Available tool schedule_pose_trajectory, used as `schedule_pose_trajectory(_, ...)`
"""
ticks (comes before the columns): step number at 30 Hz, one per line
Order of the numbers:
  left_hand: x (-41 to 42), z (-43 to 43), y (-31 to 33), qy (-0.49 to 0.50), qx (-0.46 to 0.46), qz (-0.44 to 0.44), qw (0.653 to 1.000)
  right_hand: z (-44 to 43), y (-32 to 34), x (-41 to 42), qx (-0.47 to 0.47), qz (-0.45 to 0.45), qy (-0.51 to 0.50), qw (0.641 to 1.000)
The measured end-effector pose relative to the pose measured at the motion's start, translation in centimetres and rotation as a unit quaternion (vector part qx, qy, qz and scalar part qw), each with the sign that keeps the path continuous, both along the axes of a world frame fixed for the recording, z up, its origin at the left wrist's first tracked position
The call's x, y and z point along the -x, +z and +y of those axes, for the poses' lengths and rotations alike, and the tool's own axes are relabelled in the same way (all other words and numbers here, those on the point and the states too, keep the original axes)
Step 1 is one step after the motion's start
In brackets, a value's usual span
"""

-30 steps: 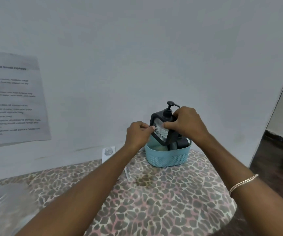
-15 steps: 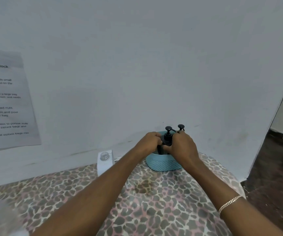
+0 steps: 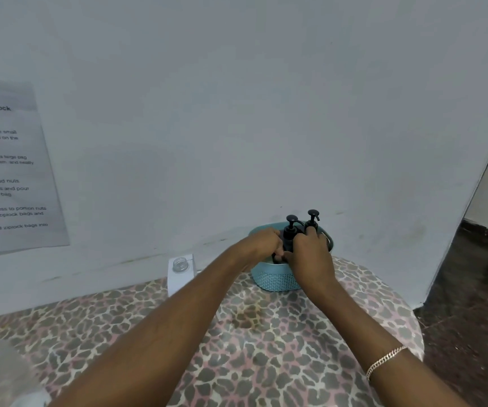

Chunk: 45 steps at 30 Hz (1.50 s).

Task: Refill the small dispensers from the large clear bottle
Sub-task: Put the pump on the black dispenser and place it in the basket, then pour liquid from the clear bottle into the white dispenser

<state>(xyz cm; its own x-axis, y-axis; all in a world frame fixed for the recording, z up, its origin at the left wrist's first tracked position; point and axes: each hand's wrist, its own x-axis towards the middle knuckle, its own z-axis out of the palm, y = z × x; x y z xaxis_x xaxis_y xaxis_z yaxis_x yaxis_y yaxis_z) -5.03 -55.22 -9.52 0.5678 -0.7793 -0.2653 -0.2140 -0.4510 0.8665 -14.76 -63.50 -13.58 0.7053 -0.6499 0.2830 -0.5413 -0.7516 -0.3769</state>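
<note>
Both arms reach across counter [image 3: 266,353] to basket [image 3: 278,281]. Left hand [image 3: 261,243] and right hand [image 3: 310,255] meet inside basket, fingers curled round nearer dispenser [image 3: 291,229]; second dispenser [image 3: 312,218] just behind.

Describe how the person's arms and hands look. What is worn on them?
Both forearms are bare up to the frame edge; no sleeves show. The left hand and the right hand have no gloves. A flat, pale metal chain bracelet is worn on the right wrist. The left wrist carries nothing. No ring shows, but the fingers are partly hidden.
</note>
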Motion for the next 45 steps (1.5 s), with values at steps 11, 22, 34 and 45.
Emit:
schedule_pose_trajectory(11, 1.6, 0.0, 0.5, -0.004, -0.042, -0.044, 0.998, 0.3, 0.0, 0.1, 0.063, 0.025, -0.04, 0.997)
schedule_pose_trajectory(22, 3.9, 4.9, -0.9, 0.071, 0.102, -0.138, 0.983, 2.3, -0.4, 3.4, 0.014, -0.106, 0.08, 0.991)
schedule_pose_trajectory(34, 10.0, 20.0, -3.1, 0.21, 0.195, -0.209, 0.935, 14.0, -1.9, 5.4, -0.098, -0.22, 0.188, 0.952)
schedule_pose_trajectory(45, 13.7, 32.1, -3.9, 0.257, 0.174, -0.376, 0.873, 20.8, -2.7, 1.4, -0.113, -0.154, 0.18, 0.965)
